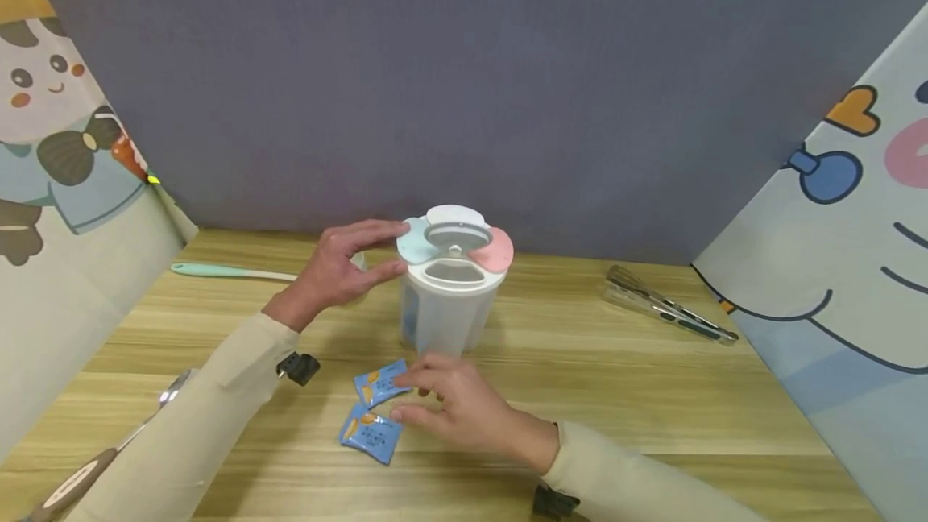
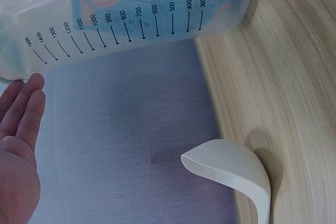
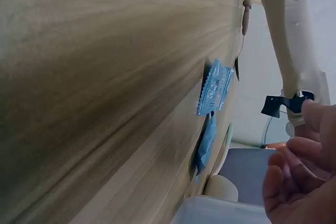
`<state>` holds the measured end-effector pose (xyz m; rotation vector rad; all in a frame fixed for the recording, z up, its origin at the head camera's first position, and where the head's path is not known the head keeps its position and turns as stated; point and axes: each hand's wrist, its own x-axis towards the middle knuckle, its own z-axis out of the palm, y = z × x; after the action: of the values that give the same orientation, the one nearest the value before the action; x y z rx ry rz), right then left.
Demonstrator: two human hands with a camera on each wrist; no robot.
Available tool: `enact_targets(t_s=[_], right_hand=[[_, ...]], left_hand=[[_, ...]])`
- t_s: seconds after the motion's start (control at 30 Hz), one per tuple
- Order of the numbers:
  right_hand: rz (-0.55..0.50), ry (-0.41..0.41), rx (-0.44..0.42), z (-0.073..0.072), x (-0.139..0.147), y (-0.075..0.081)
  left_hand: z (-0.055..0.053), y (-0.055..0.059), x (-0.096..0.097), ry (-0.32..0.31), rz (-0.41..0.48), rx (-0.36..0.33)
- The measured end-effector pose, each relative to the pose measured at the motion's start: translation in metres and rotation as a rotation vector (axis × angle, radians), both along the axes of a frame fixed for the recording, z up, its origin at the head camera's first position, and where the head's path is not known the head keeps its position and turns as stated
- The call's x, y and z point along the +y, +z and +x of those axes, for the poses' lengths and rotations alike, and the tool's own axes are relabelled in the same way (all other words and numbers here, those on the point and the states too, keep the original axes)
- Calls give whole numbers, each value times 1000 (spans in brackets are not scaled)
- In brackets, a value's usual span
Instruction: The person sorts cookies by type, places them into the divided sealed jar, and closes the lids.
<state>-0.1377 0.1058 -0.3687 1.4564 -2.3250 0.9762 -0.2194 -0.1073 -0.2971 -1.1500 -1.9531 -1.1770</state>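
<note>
A clear plastic container (image 1: 444,321) with a white lid and pastel mint, white and pink petal flaps stands at the back middle. My left hand (image 1: 333,268) has its fingers extended at the lid's left edge, fingertips right at the mint flap. Through the wall, marked with a printed scale, blue wrapped packets (image 2: 173,6) show in the left wrist view. Two small blue snack packets, one nearer me (image 1: 371,433) and one farther (image 1: 384,383), lie in front of the container. Over their right side hovers my right hand (image 1: 467,405), fingers loosely bent, holding nothing.
A mint-handled white ladle (image 1: 217,271) lies at the back left, its bowl partly behind my left hand. A metal utensil with a brown handle (image 1: 72,483) is at the front left. A whisk (image 1: 625,280) and tongs (image 1: 689,321) lie at the right. A grey panel (image 1: 464,87) stands behind.
</note>
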Motion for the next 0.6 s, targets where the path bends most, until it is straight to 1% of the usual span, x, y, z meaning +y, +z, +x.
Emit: enact_targets(t_s=[0.2,0.37,0.47,0.6], right_hand=[[170,-20,8,1,-4,-7],[342,-53,17,4,-7,-11],[407,-73,20,7,-8,-15],[458,-98,16,11,-10,-19]], left_hand=[[1,1,-1,18,-12,-10],[2,1,-1,28,-15,-19],[2,1,-1,27,-18,-28],[2,1,-1,35,-24,-32]])
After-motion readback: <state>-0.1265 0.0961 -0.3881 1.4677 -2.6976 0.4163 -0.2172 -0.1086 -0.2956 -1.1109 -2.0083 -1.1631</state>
